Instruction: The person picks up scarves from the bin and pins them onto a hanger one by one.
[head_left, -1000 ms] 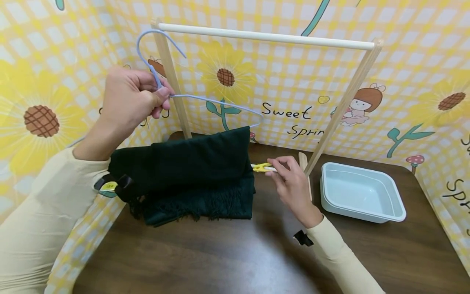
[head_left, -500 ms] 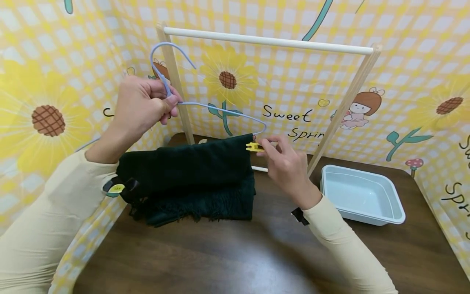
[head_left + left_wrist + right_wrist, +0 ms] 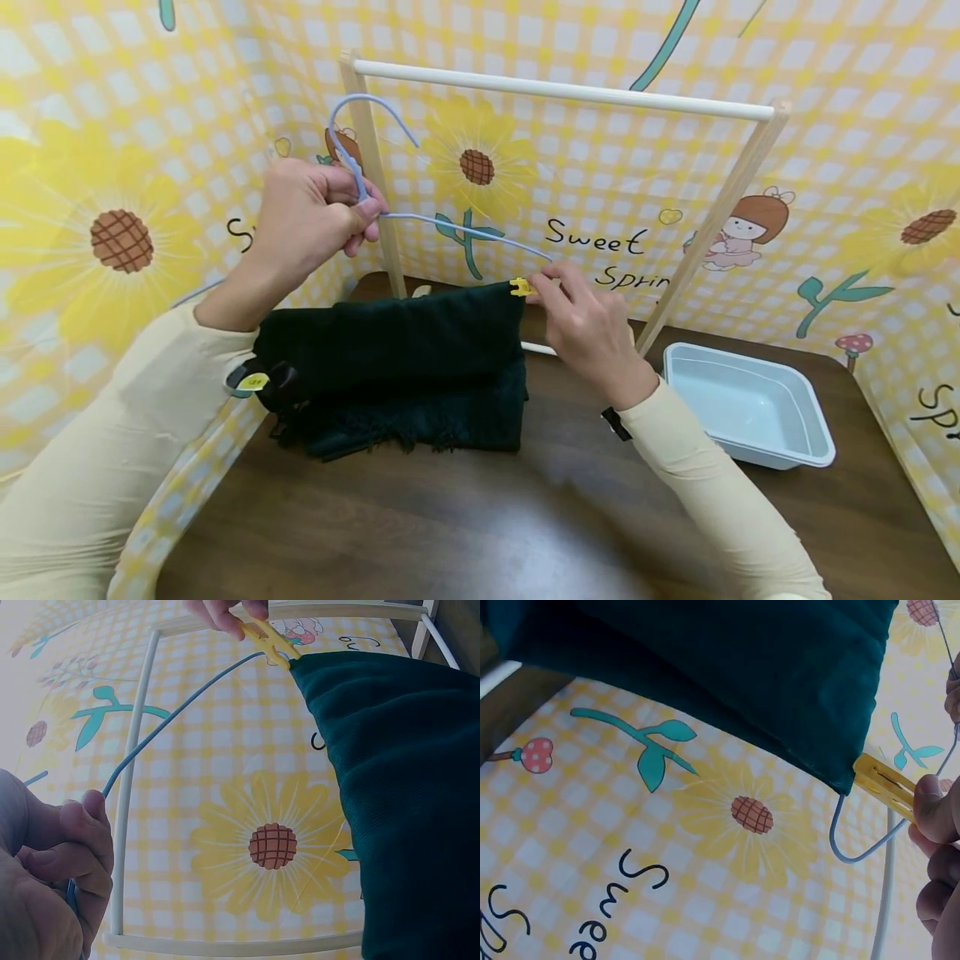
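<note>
head view: left hand [image 3: 303, 221] grips blue hanger [image 3: 457, 229]; right hand [image 3: 588, 329] pinches yellow clip [image 3: 519, 287].

1. The hanger [image 3: 420, 179] is pale blue.
2. The cloth [image 3: 405, 367] draped on it is dark green, nearly black.
3. The clothespin [image 3: 519, 288] is bright yellow.
4. The rack [image 3: 570, 87] is pale, unpainted wood.
5. The tray [image 3: 750, 404] is light blue-grey.
6. The table [image 3: 480, 517] is dark brown woodgrain.
7. The backdrop [image 3: 600, 158] is yellow-and-white gingham with sunflowers.
8. Both sleeves [image 3: 712, 492] are cream.
</note>
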